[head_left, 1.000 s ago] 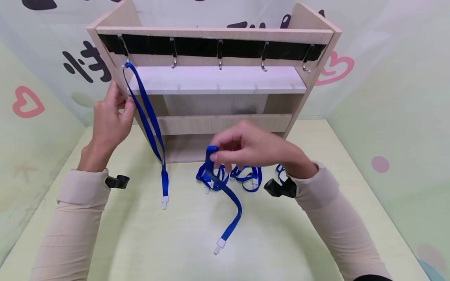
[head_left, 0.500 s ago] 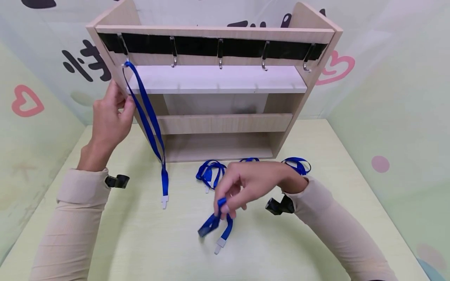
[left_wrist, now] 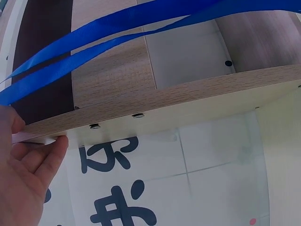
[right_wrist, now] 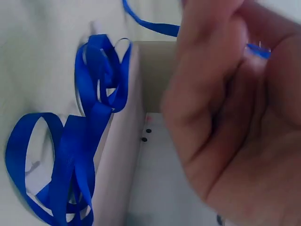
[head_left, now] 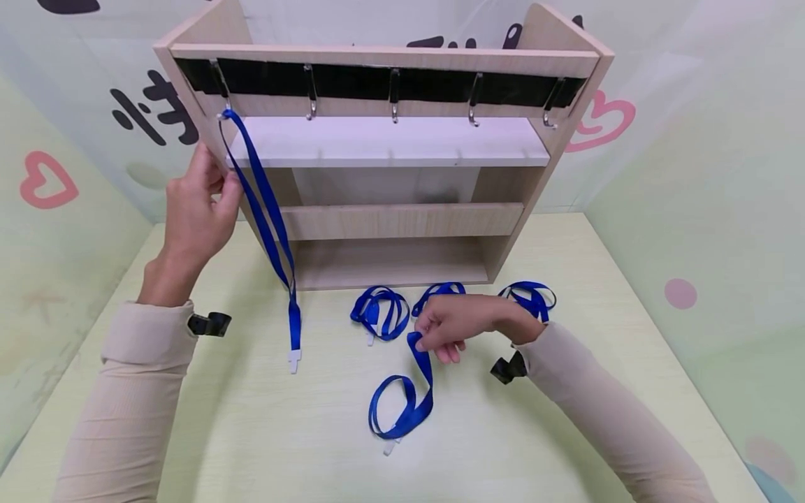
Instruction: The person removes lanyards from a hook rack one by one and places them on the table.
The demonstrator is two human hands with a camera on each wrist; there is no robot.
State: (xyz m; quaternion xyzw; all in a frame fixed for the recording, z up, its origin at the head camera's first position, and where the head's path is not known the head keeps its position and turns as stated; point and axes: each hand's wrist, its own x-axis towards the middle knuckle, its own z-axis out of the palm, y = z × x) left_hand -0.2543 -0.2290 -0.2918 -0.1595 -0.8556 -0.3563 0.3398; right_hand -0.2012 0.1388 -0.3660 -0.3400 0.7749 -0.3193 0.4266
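My left hand (head_left: 196, 220) grips the left side panel of a wooden rack (head_left: 402, 222); in the left wrist view, its thumb and fingers lie on opposite sides of the panel edge (left_wrist: 188, 96). A blue lanyard (head_left: 294, 318) hangs from the leftmost hook, its white clip pointing down. Over the table, my right hand (head_left: 462, 320) pinches one end of another blue lanyard (head_left: 411, 418). The rest of that strap loops down onto the table, where its white clip (head_left: 390, 447) lies. The right wrist view shows the palm (right_wrist: 254, 155) close up, hiding most of the pinch.
Several metal hooks (head_left: 311, 98) line a black strip across the rack's top rail. Coiled blue lanyards lie at the rack's foot: one on the left (head_left: 371, 311), one partly behind my right hand (head_left: 443, 288), one on the right (head_left: 534, 302). Printed walls enclose the table.
My right hand has lowered toward the table, then shifted right, still pinching the lanyard. The strap, dangling earlier, now lies looped over its clip. My left hand stays on the panel.
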